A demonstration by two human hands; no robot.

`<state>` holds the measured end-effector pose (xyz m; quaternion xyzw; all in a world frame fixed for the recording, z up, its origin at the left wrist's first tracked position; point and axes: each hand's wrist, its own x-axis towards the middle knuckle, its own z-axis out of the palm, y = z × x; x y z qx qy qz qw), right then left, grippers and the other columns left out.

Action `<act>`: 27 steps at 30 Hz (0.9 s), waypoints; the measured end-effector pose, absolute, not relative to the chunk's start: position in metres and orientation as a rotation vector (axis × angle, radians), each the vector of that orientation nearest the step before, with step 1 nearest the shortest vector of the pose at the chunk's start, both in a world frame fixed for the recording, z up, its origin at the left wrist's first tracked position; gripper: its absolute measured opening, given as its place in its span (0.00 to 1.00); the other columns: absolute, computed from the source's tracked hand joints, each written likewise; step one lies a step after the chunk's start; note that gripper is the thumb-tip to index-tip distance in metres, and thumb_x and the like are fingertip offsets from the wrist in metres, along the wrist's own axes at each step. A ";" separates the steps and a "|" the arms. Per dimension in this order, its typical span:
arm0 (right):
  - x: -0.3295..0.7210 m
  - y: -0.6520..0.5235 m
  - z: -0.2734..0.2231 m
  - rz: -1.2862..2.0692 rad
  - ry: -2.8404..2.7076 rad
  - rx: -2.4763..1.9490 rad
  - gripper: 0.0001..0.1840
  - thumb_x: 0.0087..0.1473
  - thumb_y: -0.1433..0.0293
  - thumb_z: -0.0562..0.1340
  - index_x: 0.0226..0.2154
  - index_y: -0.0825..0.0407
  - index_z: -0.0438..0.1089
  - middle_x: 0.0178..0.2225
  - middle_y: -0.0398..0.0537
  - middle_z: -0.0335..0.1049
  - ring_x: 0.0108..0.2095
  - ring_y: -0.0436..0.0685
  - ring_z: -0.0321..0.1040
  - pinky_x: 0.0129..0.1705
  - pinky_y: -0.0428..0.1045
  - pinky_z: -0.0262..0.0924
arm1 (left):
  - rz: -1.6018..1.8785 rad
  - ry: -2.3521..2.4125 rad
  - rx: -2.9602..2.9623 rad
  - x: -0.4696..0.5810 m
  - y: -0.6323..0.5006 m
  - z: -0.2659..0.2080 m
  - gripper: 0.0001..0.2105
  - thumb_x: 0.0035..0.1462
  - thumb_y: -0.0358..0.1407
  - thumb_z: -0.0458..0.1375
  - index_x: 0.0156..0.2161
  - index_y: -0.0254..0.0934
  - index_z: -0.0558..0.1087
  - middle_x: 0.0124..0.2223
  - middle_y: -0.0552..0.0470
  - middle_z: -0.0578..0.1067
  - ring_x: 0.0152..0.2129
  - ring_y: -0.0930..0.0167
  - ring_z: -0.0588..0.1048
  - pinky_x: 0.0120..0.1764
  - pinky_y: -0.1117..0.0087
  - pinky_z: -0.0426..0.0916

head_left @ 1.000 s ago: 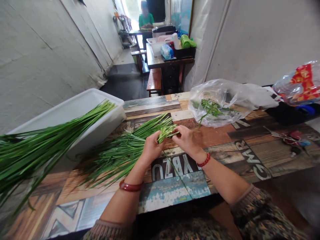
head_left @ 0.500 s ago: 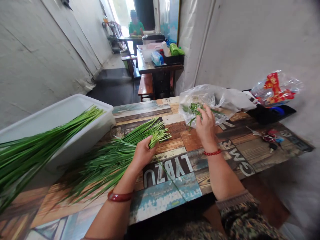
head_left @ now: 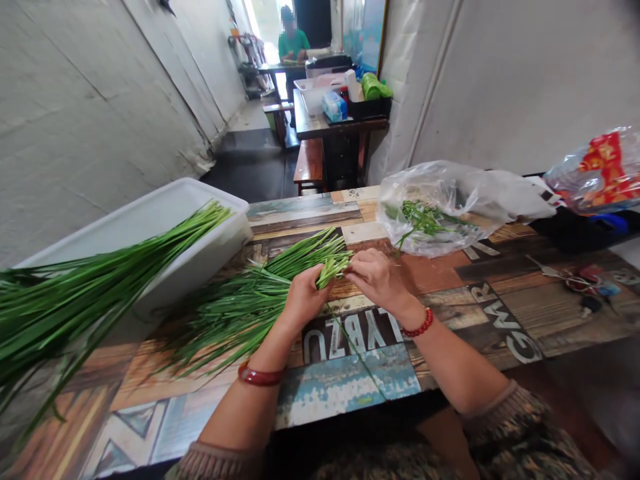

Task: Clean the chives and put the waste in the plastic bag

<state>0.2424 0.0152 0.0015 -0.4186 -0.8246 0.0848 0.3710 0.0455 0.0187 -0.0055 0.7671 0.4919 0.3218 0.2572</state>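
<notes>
My left hand (head_left: 306, 293) is closed around a small bunch of garlic chives (head_left: 332, 269), its pale stem ends pointing right. At those ends my right hand (head_left: 376, 277) pinches with thumb and fingers; its fingertips partly hide what they grip. More loose garlic chives (head_left: 235, 307) lie on the table under and left of my left hand. One long blade hangs from the bunch toward the front edge. Beyond my right hand, a clear plastic bag (head_left: 460, 190) lies spread with green scraps (head_left: 425, 219) on it.
A white plastic bin (head_left: 190, 193) at left holds a large heap of garlic chives (head_left: 125, 267), draped over its rim. Keys (head_left: 590, 303) and a red-printed plastic package (head_left: 605, 167) lie at right. Further back, a person (head_left: 293, 43) sits beyond a second table (head_left: 340, 128).
My right hand has come from the scraps on the plastic bag to the stem ends at my left hand. Its fingers have closed there. The view has shifted slightly left.
</notes>
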 end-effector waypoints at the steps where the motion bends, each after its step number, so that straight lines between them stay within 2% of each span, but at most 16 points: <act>1: 0.240 0.016 -0.001 0.308 -2.031 -1.040 0.07 0.58 0.71 0.60 0.29 0.51 0.72 0.33 0.49 0.73 0.37 0.56 0.66 0.42 0.51 0.59 | 0.877 1.336 2.074 0.046 0.019 -0.005 0.08 0.57 0.37 0.53 0.30 0.35 0.69 0.26 0.57 0.67 0.25 0.75 0.63 0.30 0.75 0.56; 6: 0.234 0.022 -0.012 0.679 -1.566 -1.125 0.10 0.58 0.65 0.59 0.30 0.52 0.71 0.29 0.45 0.72 0.31 0.53 0.67 0.34 0.48 0.61 | 0.854 1.364 2.085 0.046 0.018 -0.003 0.09 0.57 0.36 0.53 0.27 0.36 0.65 0.24 0.58 0.65 0.24 0.76 0.62 0.29 0.75 0.55; 10: 0.249 0.023 -0.007 0.663 -1.401 -1.197 0.15 0.61 0.60 0.55 0.32 0.51 0.71 0.28 0.44 0.72 0.31 0.53 0.68 0.35 0.48 0.61 | 0.856 1.375 2.087 0.047 0.018 -0.003 0.11 0.57 0.36 0.53 0.25 0.36 0.63 0.24 0.59 0.64 0.23 0.76 0.61 0.28 0.75 0.53; 13: 0.255 0.021 0.001 0.542 -1.618 -1.142 0.15 0.63 0.62 0.55 0.30 0.51 0.71 0.30 0.46 0.73 0.34 0.54 0.69 0.40 0.49 0.61 | 0.859 1.370 2.090 0.047 0.018 -0.003 0.11 0.57 0.37 0.53 0.25 0.36 0.63 0.23 0.58 0.64 0.23 0.76 0.62 0.28 0.75 0.53; 17: 0.247 0.019 -0.002 0.391 -1.994 -1.078 0.07 0.56 0.64 0.64 0.32 0.50 0.73 0.32 0.48 0.73 0.36 0.56 0.67 0.42 0.52 0.60 | 0.863 1.342 2.081 0.046 0.018 -0.003 0.10 0.57 0.39 0.54 0.28 0.36 0.67 0.26 0.57 0.67 0.25 0.75 0.64 0.30 0.75 0.56; 19: 0.240 0.019 -0.007 0.388 -2.018 -1.056 0.06 0.56 0.66 0.64 0.29 0.51 0.73 0.31 0.47 0.72 0.36 0.56 0.66 0.42 0.52 0.60 | 0.871 1.327 2.069 0.045 0.019 -0.004 0.10 0.57 0.39 0.54 0.29 0.36 0.68 0.27 0.56 0.68 0.26 0.74 0.65 0.31 0.74 0.57; 23: 0.227 0.018 -0.014 0.647 -1.739 -0.988 0.05 0.56 0.69 0.62 0.30 0.51 0.74 0.32 0.47 0.74 0.36 0.55 0.69 0.40 0.50 0.62 | 0.908 1.320 2.032 0.044 0.020 -0.005 0.10 0.58 0.40 0.54 0.30 0.35 0.69 0.29 0.55 0.70 0.27 0.74 0.65 0.33 0.74 0.59; 27: 0.220 0.018 -0.015 0.910 -1.449 -1.018 0.07 0.54 0.65 0.63 0.31 0.51 0.74 0.32 0.46 0.75 0.33 0.54 0.70 0.36 0.48 0.64 | 0.906 1.310 2.006 0.044 0.019 -0.003 0.10 0.57 0.40 0.54 0.30 0.35 0.69 0.28 0.56 0.69 0.27 0.74 0.65 0.32 0.74 0.59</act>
